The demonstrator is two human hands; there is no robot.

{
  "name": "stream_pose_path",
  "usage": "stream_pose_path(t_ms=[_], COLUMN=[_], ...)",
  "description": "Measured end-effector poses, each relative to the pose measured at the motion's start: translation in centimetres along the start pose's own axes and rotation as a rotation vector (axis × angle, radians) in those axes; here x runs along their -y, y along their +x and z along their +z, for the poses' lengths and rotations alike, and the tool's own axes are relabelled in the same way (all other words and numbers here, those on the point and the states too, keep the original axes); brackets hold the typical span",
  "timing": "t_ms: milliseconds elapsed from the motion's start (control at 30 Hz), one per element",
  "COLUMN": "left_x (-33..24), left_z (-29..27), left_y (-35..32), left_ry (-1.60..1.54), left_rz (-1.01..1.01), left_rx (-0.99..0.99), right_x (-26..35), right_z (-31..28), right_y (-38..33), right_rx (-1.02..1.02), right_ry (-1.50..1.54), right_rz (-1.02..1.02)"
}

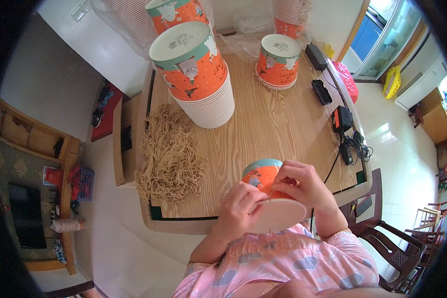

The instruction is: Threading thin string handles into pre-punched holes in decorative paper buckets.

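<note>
An orange paper bucket with a teal band is tilted at the table's near edge, its pale open side turned toward me. My left hand is closed on the rim at its left side. My right hand grips the rim from the right, fingers bent and thumb tip near the edge. Whether a cord lies between the fingertips is too small to make out. To the left spreads a tangled pile of tan cords. Beyond it stands a tall stack of matching upside-down buckets.
A shorter bucket stack stands at the far right of the wooden table. Black power adapters, cables and a black case line the right edge. More bagged buckets are at the back. A dark wooden chair stands right.
</note>
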State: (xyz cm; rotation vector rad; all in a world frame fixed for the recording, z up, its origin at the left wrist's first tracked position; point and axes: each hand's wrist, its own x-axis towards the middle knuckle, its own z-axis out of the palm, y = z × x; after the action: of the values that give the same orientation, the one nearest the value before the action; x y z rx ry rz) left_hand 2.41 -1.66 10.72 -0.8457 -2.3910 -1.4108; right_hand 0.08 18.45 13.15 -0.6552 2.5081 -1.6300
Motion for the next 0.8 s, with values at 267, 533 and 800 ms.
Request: stream_pose_path(t_ms=[267,533,800], left_x=[4.1,4.2,3.8], left_z=[-2.0,-2.6,-2.6], left_y=[1.5,0.9,0.9], left_ry=[-0.164,-0.162,-0.176], left_rz=[-0.355,-0.231,0.020], left_rx=[-0.358,-0.419,-0.428], right_x=[-4.7,-8.1,-9.1], right_z=[-2.0,-1.0,-3.2], right_y=[0.7,1.2,1.6], right_rx=[-0.093,-0.036,0.090], right_ry=[0.347,0.565,0.336], right_rz=[0.244,0.406,0.302])
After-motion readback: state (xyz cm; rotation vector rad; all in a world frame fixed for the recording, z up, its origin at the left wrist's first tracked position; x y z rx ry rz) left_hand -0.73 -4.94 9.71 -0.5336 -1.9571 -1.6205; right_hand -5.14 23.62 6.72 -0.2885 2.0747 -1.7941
